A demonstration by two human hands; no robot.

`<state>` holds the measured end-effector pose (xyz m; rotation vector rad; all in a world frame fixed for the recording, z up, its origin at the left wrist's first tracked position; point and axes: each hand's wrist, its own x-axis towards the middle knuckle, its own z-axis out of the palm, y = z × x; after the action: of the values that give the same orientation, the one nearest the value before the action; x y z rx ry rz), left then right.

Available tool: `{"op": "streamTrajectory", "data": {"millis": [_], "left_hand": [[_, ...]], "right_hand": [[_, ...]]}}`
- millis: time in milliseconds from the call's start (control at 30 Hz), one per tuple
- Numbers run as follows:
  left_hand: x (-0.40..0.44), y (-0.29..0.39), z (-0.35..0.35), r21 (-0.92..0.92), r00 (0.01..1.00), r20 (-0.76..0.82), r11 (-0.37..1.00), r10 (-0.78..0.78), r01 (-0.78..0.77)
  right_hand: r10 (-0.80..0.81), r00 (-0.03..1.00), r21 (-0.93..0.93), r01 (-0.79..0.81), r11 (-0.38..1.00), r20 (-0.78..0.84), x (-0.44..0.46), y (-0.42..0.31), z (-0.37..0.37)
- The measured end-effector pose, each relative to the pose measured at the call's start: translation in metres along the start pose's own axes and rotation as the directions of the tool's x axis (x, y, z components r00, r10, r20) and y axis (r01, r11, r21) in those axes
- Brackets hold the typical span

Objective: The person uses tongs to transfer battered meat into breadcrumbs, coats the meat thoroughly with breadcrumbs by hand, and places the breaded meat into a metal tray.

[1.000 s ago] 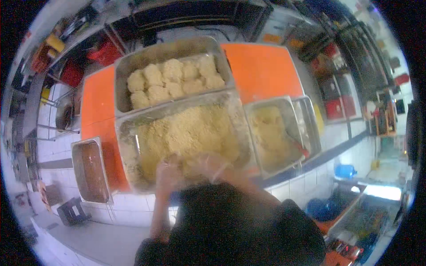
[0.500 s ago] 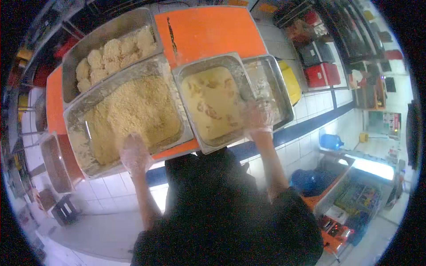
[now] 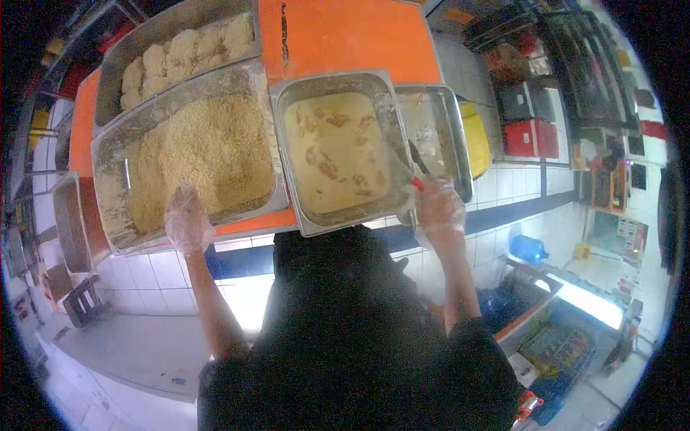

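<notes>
My right hand (image 3: 440, 207), in a clear plastic glove, is closed around a thin utensil with a red part (image 3: 417, 184). The utensil slants up and left over the right rim of a metal pan (image 3: 310, 228) of pale liquid with brownish pieces (image 3: 327, 169); its exact kind is unclear. Also gloved, my left hand (image 3: 188, 219) lies over the near rim of a wide metal tray (image 3: 267, 205) of tan crumbs (image 3: 215, 140). Its fingers are bunched together at the crumbs' near edge, and whatever they hold, if anything, is hidden.
Behind the crumbs, a metal pan (image 3: 108, 90) holds several crumb-coated pieces (image 3: 188, 54). Right of the liquid stands another metal pan (image 3: 460, 154), beside a yellow object (image 3: 474, 140). The pans rest on an orange surface (image 3: 352, 36). A white-topped surface (image 3: 144, 345) lies at lower left.
The pans sit slightly higher and further left in view. The utensil with the red part now shows in my right hand, which was blurred before. My left hand has shifted left in view.
</notes>
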<state>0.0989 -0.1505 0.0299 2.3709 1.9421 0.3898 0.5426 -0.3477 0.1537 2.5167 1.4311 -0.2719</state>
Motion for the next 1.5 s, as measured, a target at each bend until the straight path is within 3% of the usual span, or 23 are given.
{"op": "streamTrajectory", "data": {"millis": [100,133,200,233,267,400,500,533,600,700,733,800,900,933,967,1067,1200,1233,1300,1333,1367,1400,1500], "left_hand": [[0.001,0.004,-0.004,-0.119,0.998,0.012,0.992,0.054,-0.052],[-0.001,0.005,-0.002,-0.408,0.991,0.054,0.903,-0.121,0.133],[-0.003,0.0,0.004,-0.65,0.951,0.146,0.698,-0.273,0.301],[-0.002,-0.01,0.008,-0.293,0.999,-0.018,0.956,-0.034,0.027],[0.001,-0.009,0.003,0.152,0.965,-0.06,0.958,0.256,-0.244],[0.001,0.025,-0.022,-0.269,0.996,-0.035,0.961,-0.081,0.069],[0.001,0.034,-0.03,0.169,0.99,-0.117,0.984,0.082,-0.062],[0.001,0.023,-0.02,-0.082,0.998,-0.056,0.996,-0.024,0.019],[0.001,0.016,-0.017,-0.319,0.993,0.026,0.94,-0.115,0.117],[0.002,0.016,-0.02,-0.287,0.991,0.027,0.949,-0.128,0.13],[0.002,0.012,-0.019,-0.074,0.994,-0.071,0.994,0.081,-0.086],[0.002,0.011,-0.019,0.162,0.947,-0.126,0.948,0.296,-0.275],[0.0,0.009,-0.009,-0.416,0.996,-0.048,0.908,-0.073,0.046],[-0.003,-0.001,0.001,-0.234,0.989,-0.143,0.97,0.031,-0.064],[-0.005,-0.009,0.008,-0.036,0.965,-0.213,0.986,0.15,-0.161],[-0.007,-0.013,0.01,-0.112,0.996,-0.073,0.992,0.048,-0.056],[-0.002,0.004,-0.011,0.046,0.999,0.023,0.998,0.046,-0.047],[0.001,0.01,-0.016,-0.174,0.985,0.117,0.974,-0.125,0.144],[0.002,0.009,-0.013,-0.363,0.934,0.242,0.868,-0.264,0.339],[-0.001,0.004,-0.005,-0.183,0.985,0.082,0.969,-0.152,0.165],[-0.001,0.005,-0.005,0.032,0.999,-0.052,0.999,-0.005,0.006],[-0.001,0.006,-0.007,0.031,0.999,-0.054,0.999,-0.008,0.01],[-0.002,0.011,-0.018,-0.189,0.995,0.03,0.977,-0.096,0.1]], "right_hand": [[0.013,0.996,0.268,0.01,0.963,-0.083,-0.034,-0.01,-0.069],[0.01,0.996,0.265,0.014,0.964,-0.087,-0.039,-0.008,-0.063],[-0.126,0.958,0.136,0.164,0.977,-0.257,-0.043,-0.004,-0.052],[-0.174,0.935,0.083,0.209,0.974,-0.31,-0.043,-0.004,-0.052],[-0.163,0.962,0.152,0.199,0.968,-0.219,-0.041,-0.013,-0.061],[-0.108,0.994,0.245,0.106,0.964,-0.004,-0.02,-0.022,-0.028],[0.032,0.998,-0.069,-0.028,0.997,0.05,0.002,-0.044,-0.018],[0.025,0.999,-0.073,-0.021,0.997,0.047,0.009,-0.042,-0.009],[-0.133,0.991,-0.156,0.127,0.98,-0.033,0.023,-0.03,0.022],[-0.376,0.908,-0.244,0.327,0.913,-0.188,0.038,-0.016,0.066],[-0.452,0.861,-0.283,0.384,0.879,-0.235,0.044,-0.016,0.074],[-0.336,0.941,-0.331,0.332,0.883,0.046,0.055,-0.031,0.072],[-0.298,0.929,-0.34,0.359,0.869,0.22,0.057,-0.045,0.056],[-0.303,0.921,-0.335,0.374,0.865,0.246,0.058,-0.044,0.057],[-0.414,0.905,-0.264,0.424,0.867,0.092,0.059,-0.033,0.076],[-0.503,0.856,-0.198,0.476,0.857,-0.119,0.052,-0.02,0.087],[-0.457,0.885,-0.124,0.446,0.886,-0.085,0.053,-0.021,0.08],[-0.442,0.895,-0.101,0.435,0.895,-0.058,0.052,-0.02,0.076],[-0.597,0.746,-0.17,0.573,0.801,-0.294,0.039,-0.016,0.054],[-0.637,0.678,-0.206,0.609,0.766,-0.367,0.036,-0.015,0.043],[-0.529,0.828,-0.07,0.526,0.848,-0.188,0.037,-0.017,0.031],[-0.405,0.914,0.041,0.404,0.914,0.02,0.037,-0.017,0.024],[-0.21,0.978,0.203,0.209,0.957,-0.019,0.038,-0.01,0.017]]}}
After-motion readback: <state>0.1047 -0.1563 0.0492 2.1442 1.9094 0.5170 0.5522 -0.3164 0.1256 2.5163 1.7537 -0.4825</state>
